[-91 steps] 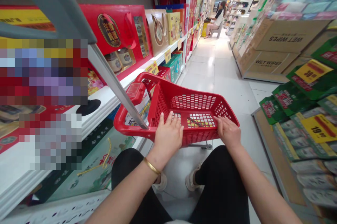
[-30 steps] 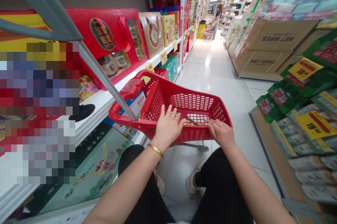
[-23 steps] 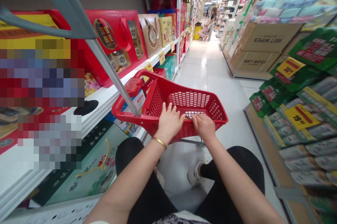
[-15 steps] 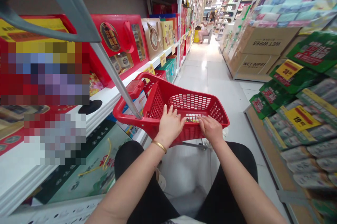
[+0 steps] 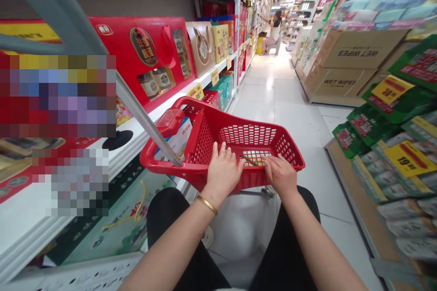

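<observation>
A red plastic shopping cart (image 5: 235,120) stands in front of my knees, its basket wall full of mesh holes. My left hand (image 5: 223,168) lies over the basket's near rim, open, with fingers stretched toward the inside. My right hand (image 5: 282,173) is closed over the same rim farther right, its fingers bent over the edge. Something yellow and dark (image 5: 253,160) shows at the basket floor between my hands; I cannot tell what it is. A grey metal pole (image 5: 150,120) crosses in front of the cart's red handle (image 5: 170,122) at the left.
At left, a white shelf (image 5: 143,125) holds red gift boxes (image 5: 136,58). On the right are WET WIPES cartons (image 5: 358,52) and green-wrapped packs (image 5: 365,129). A tiled aisle (image 5: 262,95) runs ahead; a seated person (image 5: 275,31) is beside the far left shelf.
The view has shifted slightly left, so the aisle and right-hand goods appear farther right. Both hands stay on the cart's rim. The distant person's arm now reaches toward the shelf.
</observation>
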`<action>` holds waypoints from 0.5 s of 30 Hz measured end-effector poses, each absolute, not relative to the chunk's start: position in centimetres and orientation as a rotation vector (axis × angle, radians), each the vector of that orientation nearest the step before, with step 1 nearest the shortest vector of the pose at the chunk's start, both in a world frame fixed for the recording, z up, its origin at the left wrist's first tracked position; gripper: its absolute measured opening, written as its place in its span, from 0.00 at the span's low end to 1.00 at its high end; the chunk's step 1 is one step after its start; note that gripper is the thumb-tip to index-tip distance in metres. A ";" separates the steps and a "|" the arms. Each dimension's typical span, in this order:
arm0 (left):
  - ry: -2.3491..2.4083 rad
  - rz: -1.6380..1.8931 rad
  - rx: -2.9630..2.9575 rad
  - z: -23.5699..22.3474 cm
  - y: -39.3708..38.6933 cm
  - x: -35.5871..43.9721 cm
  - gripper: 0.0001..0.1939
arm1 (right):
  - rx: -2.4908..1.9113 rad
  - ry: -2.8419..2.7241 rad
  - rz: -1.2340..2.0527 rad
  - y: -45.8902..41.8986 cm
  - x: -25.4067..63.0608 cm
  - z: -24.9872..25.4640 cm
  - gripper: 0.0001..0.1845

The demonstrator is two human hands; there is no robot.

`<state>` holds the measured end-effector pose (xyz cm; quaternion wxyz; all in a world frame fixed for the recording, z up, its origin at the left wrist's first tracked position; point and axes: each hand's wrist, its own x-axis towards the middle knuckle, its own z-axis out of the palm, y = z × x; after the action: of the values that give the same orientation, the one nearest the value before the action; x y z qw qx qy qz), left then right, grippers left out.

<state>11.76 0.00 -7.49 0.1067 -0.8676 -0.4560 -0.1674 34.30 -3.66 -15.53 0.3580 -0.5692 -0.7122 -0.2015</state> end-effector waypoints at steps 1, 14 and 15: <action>-1.351 -0.500 -2.564 -7.5 -0.1 11.9 0.27 | -1.500 -1.786 -0.550 -3.7 35.2 -15.7 0.15; -1.409 -0.457 -2.508 -7.7 -1.6 12.0 0.28 | -1.424 -1.926 -0.464 -3.8 33.9 -15.4 0.16; -1.414 -0.451 -2.509 -7.7 -1.7 12.2 0.28 | -1.453 -1.897 -0.497 -3.9 35.1 -15.7 0.16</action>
<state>12.19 -1.69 -7.72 0.1131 -0.8551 -0.4821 -0.1536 35.12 -3.92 -15.67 0.3434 -0.5591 -0.7300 -0.1914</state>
